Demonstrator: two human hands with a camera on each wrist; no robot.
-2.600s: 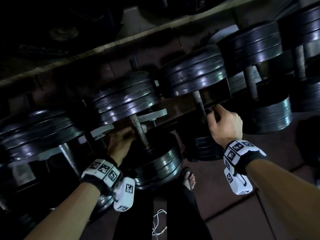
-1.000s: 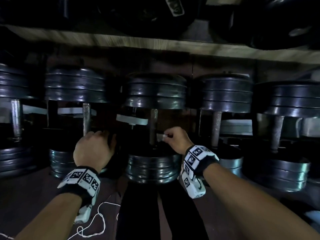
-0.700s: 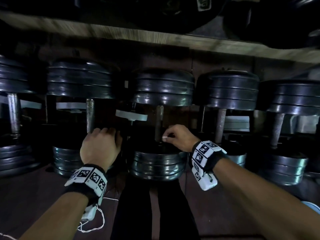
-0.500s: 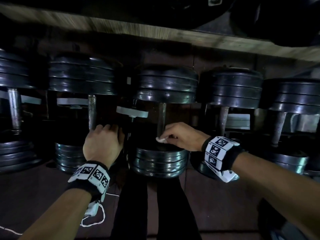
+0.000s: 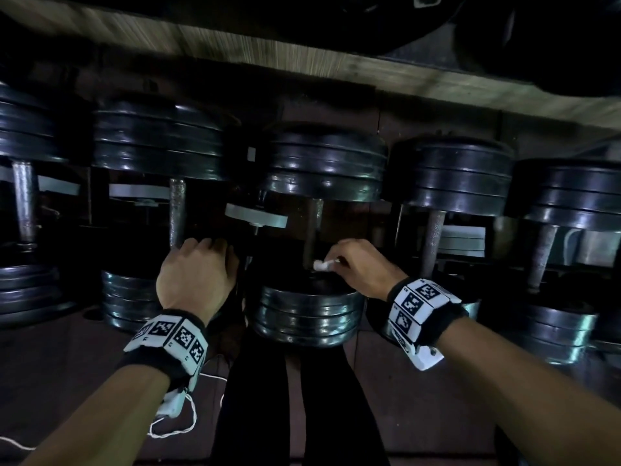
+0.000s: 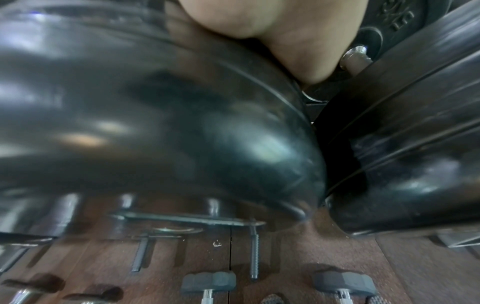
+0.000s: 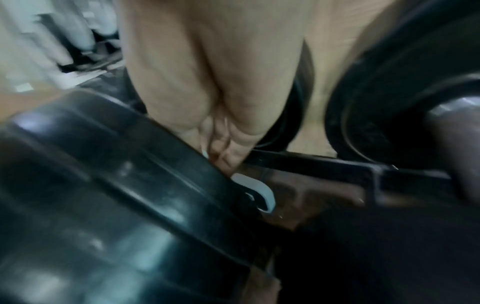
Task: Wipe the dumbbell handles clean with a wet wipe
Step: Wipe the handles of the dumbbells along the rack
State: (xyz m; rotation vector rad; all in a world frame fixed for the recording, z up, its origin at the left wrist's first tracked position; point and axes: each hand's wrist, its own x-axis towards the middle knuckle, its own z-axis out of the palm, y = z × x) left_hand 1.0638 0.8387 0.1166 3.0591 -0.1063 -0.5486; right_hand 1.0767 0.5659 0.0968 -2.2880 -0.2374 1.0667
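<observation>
Black plate dumbbells stand in a row on a low rack. My right hand (image 5: 353, 267) pinches a small white wet wipe (image 5: 322, 264) against the lower end of the centre dumbbell's metal handle (image 5: 314, 227), just above its near plates (image 5: 305, 314). In the right wrist view the wipe (image 7: 259, 189) sticks out below my fingertips (image 7: 221, 156), next to the plate rim (image 7: 130, 164). My left hand (image 5: 198, 274) rests on the near plate (image 5: 131, 297) of the dumbbell to the left, fingers bent over its edge beside that handle (image 5: 177, 213). The left wrist view shows my palm (image 6: 272, 30) on that plate (image 6: 155, 102).
More dumbbells (image 5: 463, 183) stand close on both sides, and a wooden shelf edge (image 5: 302, 58) hangs above them. My dark trouser legs (image 5: 255, 398) are below the centre dumbbell. A white cord (image 5: 174, 428) hangs from the left wrist. Bolts and small grey dumbbells (image 6: 207, 281) lie on the brown floor.
My right hand has slid the wipe down the centre handle from about mid-height to its lower end. The left hand has stayed on the neighbouring plate.
</observation>
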